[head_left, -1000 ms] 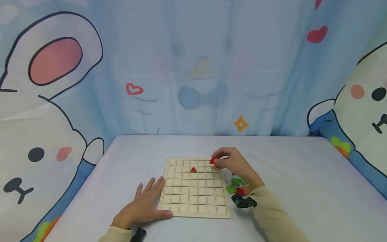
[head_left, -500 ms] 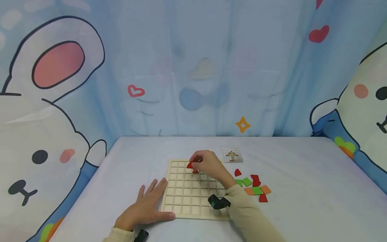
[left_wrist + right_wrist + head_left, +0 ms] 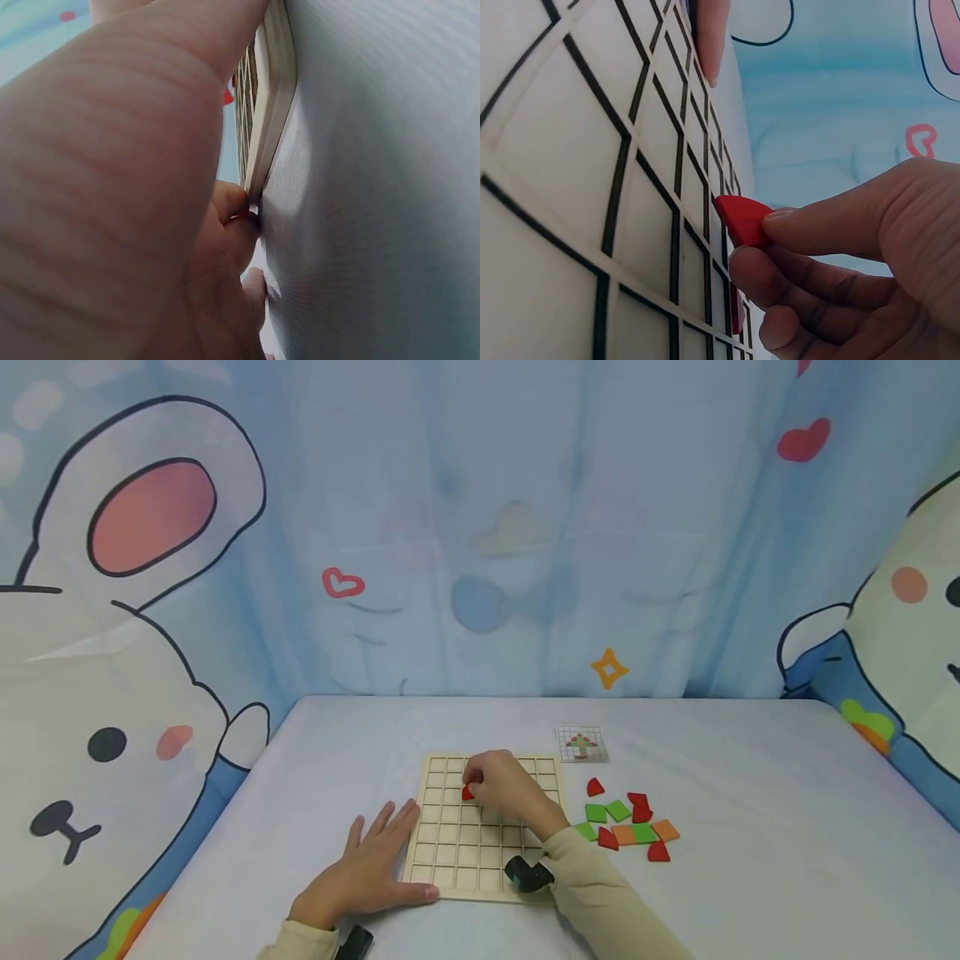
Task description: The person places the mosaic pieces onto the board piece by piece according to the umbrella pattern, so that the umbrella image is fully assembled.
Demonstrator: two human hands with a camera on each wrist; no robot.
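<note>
A pale wooden grid board (image 3: 459, 868) lies on the white table. My left hand (image 3: 367, 870) rests at its left edge with fingers spread, the thumb at the near left corner. Over the upper left part of the board, my right hand (image 3: 508, 789) pinches a red fan-shaped piece (image 3: 744, 221) between thumb and fingers. In the right wrist view this piece is tilted, its edge close to the grid. Another red piece (image 3: 736, 307) sits in the grid beyond the fingers, partly hidden there; the right hand covers it in the head view.
Right of the board lie loose red, green and orange pieces, such as a green square (image 3: 618, 811), an orange square (image 3: 665, 830) and a red piece (image 3: 658, 852). Behind them is a small card (image 3: 581, 744) with a gridded coloured picture. A cartoon curtain (image 3: 510, 527) hangs behind the table.
My right hand has moved left from the board's upper right corner with the red piece, then slightly nearer and lower onto the grid. The left hand has stayed at the board's edge.
</note>
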